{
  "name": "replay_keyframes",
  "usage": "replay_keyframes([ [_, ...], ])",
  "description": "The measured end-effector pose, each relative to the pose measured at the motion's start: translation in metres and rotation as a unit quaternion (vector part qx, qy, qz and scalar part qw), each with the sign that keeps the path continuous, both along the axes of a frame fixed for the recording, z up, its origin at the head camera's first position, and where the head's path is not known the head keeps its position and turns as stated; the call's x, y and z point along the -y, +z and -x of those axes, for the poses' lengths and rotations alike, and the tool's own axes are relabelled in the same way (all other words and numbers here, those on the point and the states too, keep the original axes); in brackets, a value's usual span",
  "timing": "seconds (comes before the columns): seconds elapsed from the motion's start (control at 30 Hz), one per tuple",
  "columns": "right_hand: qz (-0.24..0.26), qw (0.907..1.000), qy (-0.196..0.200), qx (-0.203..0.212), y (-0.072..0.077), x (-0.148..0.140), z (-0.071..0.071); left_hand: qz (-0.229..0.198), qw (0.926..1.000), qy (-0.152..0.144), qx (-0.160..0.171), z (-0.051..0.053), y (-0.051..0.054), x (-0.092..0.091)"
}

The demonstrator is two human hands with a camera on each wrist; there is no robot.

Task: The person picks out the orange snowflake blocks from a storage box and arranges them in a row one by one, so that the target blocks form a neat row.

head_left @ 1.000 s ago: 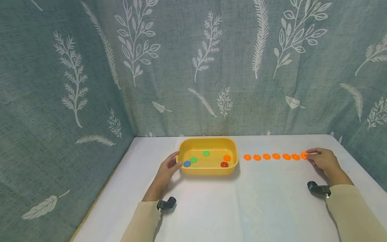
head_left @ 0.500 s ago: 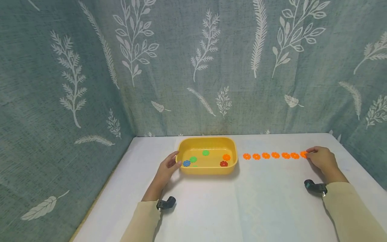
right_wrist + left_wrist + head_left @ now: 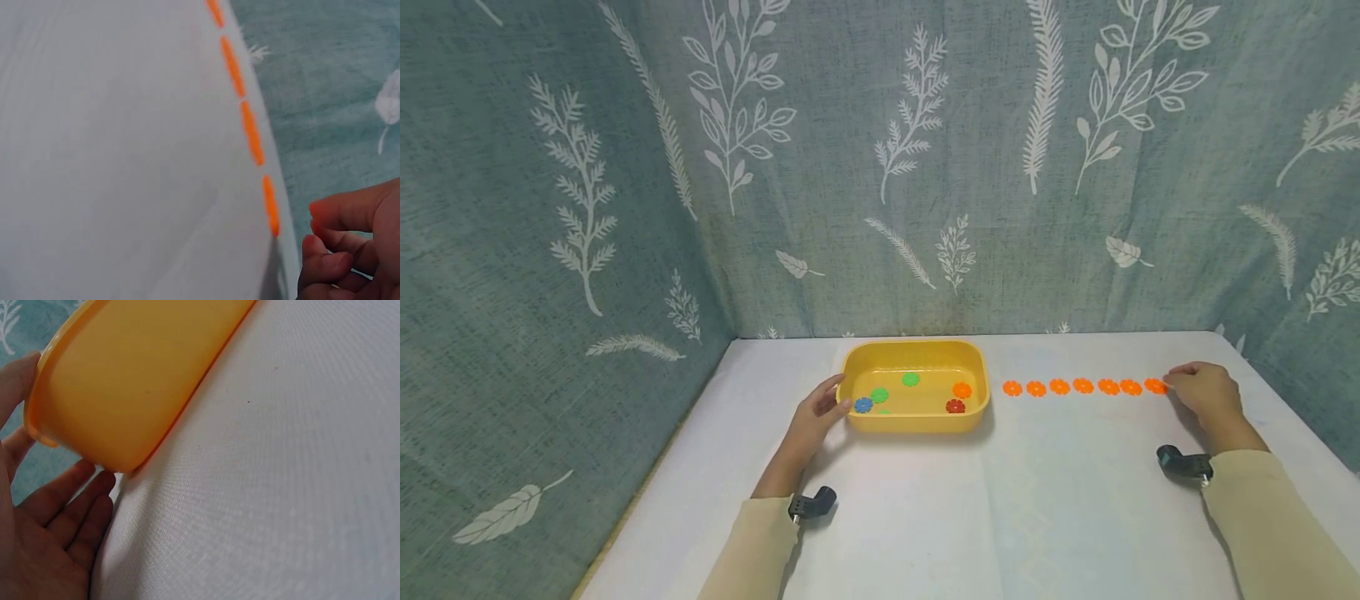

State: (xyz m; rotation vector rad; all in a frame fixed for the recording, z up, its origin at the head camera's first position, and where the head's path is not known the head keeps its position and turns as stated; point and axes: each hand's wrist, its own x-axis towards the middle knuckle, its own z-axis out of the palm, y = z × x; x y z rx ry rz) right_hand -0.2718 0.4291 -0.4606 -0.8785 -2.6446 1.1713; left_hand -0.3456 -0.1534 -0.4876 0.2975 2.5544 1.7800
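Note:
My left hand (image 3: 811, 421) holds the left end of a yellow plastic tray (image 3: 917, 424), thumb and fingers against its outer wall near the rim. Inside lie green flower-shaped discs (image 3: 911, 379), a blue one (image 3: 863, 405), an orange one (image 3: 962, 390) and a red one (image 3: 955, 407). Right of the tray, several orange flower discs (image 3: 1083, 386) form a row on the cloth. My right hand (image 3: 1208, 396) is beside the last orange disc (image 3: 1155, 386) at the right end. In the right wrist view its loosely curled fingers (image 3: 344, 209) hold nothing and stand apart from that disc (image 3: 270, 206).
A white cloth (image 3: 910, 517) covers the table. Green-blue curtains with white leaf prints (image 3: 850, 208) hang behind it and along the sides. A small black camera is on each wrist, left (image 3: 814, 503) and right (image 3: 1183, 462).
My right hand has let go of the last orange disc and drawn slightly right, leaving it at the end of the row. The left hand and tray have stayed put.

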Motion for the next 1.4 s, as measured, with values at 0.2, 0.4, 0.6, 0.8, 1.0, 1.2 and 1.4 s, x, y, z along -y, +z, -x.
replay_keyframes([
  [0.2,0.021,0.9995,0.02,-0.014,0.011,0.017,0.004,-0.008,0.9999,-0.001,-0.009,0.001,-0.001,0.001],
  [0.4,0.035,0.9958,0.08,-0.029,0.028,0.051,0.016,-0.013,0.9999,-0.006,-0.008,0.003,-0.003,0.001],
  [0.6,0.076,0.9816,0.163,-0.064,0.047,0.092,0.025,-0.013,0.9999,-0.005,0.007,-0.002,0.002,0.0],
  [0.8,0.135,0.9651,0.206,-0.088,0.059,0.129,0.033,-0.017,0.9998,-0.005,0.003,0.001,-0.002,0.001],
  [1.0,0.147,0.9613,0.22,-0.078,0.07,0.168,0.045,-0.008,0.9997,-0.011,0.019,-0.008,0.014,-0.001],
  [1.2,0.173,0.9455,0.264,-0.08,0.076,0.203,0.06,0.003,0.9997,-0.023,0.006,-0.018,0.027,-0.004],
  [1.4,0.2,0.9196,0.335,-0.05,0.073,0.242,0.075,-0.01,0.9999,-0.008,0.005,-0.004,0.005,0.001],
])
